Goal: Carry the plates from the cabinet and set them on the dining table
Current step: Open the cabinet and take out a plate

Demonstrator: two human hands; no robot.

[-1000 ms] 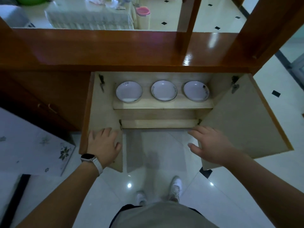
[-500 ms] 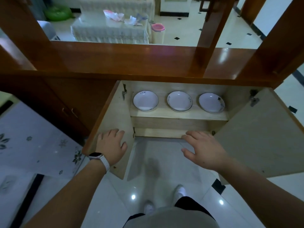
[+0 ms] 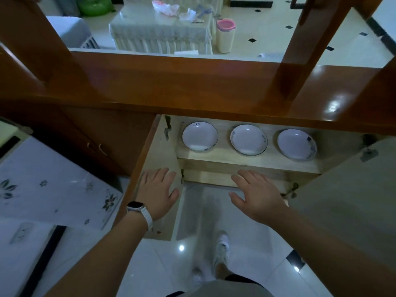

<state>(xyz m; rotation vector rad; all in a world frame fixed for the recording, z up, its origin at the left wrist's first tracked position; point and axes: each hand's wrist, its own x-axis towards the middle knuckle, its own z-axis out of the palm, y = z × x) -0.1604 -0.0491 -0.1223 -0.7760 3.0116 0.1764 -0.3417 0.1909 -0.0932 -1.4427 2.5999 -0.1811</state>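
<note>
— From the head camera, the only view there is: where are the plates?

— On the upper shelf [image 3: 246, 160] of the low cabinet [image 3: 192, 99], three in a row: left plate [image 3: 200, 136], middle plate [image 3: 249, 139], right plate [image 3: 297, 144]. They sit apart from one another, none stacked, which I'd say makes each easy to lift singly.

— And the hands?

— Both empty. The left hand [image 3: 159, 190], with a white-strapped watch [image 3: 140, 211] at the wrist, lies flat with fingers spread on the inner face of the left door [image 3: 154, 151]; I judge it is there to hold that door wide. The right hand [image 3: 257, 195] hovers, fingers loose and released, in front of the lower shelf edge, near the right door [image 3: 347, 185] but apart from it. Neither grip holds anything.

— So nothing carried yet?

— Nothing. My guess is the reach for the plates comes next; the doors stand open enough for it.

— Any writing?

— A small blue mark on the rim of the left plate, and one like it on the middle plate. It looks like short lettering, but I cannot read it for sure. The right plate shows a dark blue pattern.

— The dining table?

— A white flowered desk [image 3: 51, 183] stands at the left, bare where visible. I cannot tell whether it is the target.
</note>
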